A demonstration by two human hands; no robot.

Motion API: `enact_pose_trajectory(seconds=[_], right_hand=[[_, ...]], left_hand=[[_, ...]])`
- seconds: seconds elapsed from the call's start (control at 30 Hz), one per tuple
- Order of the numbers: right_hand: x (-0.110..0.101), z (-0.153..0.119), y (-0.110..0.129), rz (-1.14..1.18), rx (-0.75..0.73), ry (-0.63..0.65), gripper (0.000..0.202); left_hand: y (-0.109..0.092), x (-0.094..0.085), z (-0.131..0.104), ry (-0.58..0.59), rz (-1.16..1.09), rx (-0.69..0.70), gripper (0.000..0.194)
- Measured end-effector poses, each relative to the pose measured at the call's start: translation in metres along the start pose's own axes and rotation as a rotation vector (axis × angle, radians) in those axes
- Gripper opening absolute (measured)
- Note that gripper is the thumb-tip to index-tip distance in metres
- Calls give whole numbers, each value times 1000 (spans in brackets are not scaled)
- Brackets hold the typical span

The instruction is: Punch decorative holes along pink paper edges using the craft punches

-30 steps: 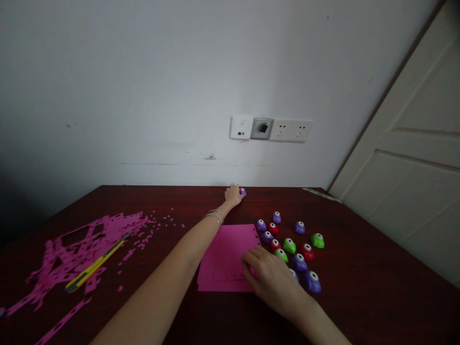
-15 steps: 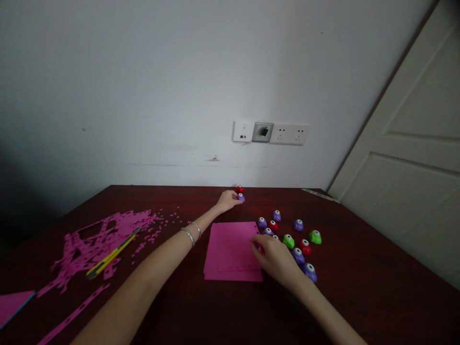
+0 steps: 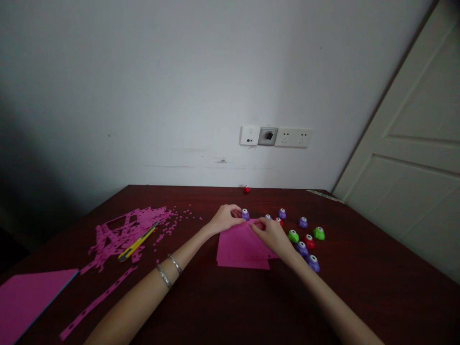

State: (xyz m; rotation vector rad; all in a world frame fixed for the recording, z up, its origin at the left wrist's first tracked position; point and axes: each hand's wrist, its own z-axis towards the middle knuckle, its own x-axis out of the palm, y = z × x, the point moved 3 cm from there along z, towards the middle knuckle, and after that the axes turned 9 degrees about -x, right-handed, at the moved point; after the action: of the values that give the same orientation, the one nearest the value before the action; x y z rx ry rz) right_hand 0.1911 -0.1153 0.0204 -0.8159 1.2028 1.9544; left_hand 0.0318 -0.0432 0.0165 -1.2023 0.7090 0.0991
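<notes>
My left hand [image 3: 227,219] is closed around a small purple craft punch [image 3: 245,214] with a round white top, at the far edge of a stack of pink paper sheets [image 3: 244,247]. Facing it, my right hand [image 3: 271,235] pinches a pink sheet near its upper edge; the fingertips partly hide the paper there. Beside the right hand stand several more punches: a green punch [image 3: 293,236], a red punch [image 3: 309,241] and a purple punch [image 3: 313,263] among them. A few are partly hidden behind that hand.
Left lie punched pink paper scraps [image 3: 122,235], tiny cut-out bits [image 3: 172,223], a yellow utility knife [image 3: 138,243] and a pink strip [image 3: 97,303]. A pink pad [image 3: 39,294] lies front left. One red punch [image 3: 247,189] stands by the wall, a ruler-like strip [image 3: 325,195] back right.
My left hand has brought the purple punch from the back of the table toward me, to the paper's far edge. My right hand has moved up along the sheet, which is now shifted and turned.
</notes>
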Motion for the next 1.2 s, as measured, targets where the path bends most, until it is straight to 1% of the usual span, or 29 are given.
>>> enact_pose_trajectory(seconds=[0.1, 0.23, 0.4, 0.5, 0.57, 0.6, 0.67, 0.73, 0.8, 0.87, 0.93, 1.0, 1.07, 1.2], right_hand=[[3, 3, 11, -5, -3, 5, 32], [6, 5, 23, -29, -10, 6, 29], [10, 9, 26, -63, 12, 14, 31], [12, 12, 26, -70, 35, 30, 30], [13, 14, 25, -77, 43, 35, 29], [12, 15, 25, -82, 45, 37, 29], [10, 15, 24, -94, 42, 38, 30], [7, 11, 24, -102, 30, 45, 30], [5, 4, 23, -105, 19, 62, 29], [5, -7, 23, -103, 14, 85, 30], [7, -18, 22, -93, 10, 110, 30], [12, -26, 22, -75, 10, 127, 29], [16, -32, 21, -56, 3, 142, 28], [24, -36, 17, -14, -7, 154, 24]], left_hand=[[-2, 2, -12, -1, -13, 38, 20], [-3, 5, -21, -30, -1, 65, 19], [-4, 7, -25, -116, 98, 71, 20], [-4, 9, -26, -136, 137, 58, 21], [-4, 7, -26, -118, 137, 55, 22], [-5, 5, -26, -91, 144, 59, 23], [-5, -3, -24, 8, 198, 64, 28], [0, -16, -21, 129, 313, 46, 37], [9, -31, -17, 186, 390, -14, 33], [21, -44, -12, 183, 405, -66, 32], [32, -50, -8, 165, 394, -97, 34], [40, -48, -5, 153, 380, -111, 37], [43, -42, -3, 135, 396, -114, 42], [46, -30, 3, 97, 504, -139, 48]])
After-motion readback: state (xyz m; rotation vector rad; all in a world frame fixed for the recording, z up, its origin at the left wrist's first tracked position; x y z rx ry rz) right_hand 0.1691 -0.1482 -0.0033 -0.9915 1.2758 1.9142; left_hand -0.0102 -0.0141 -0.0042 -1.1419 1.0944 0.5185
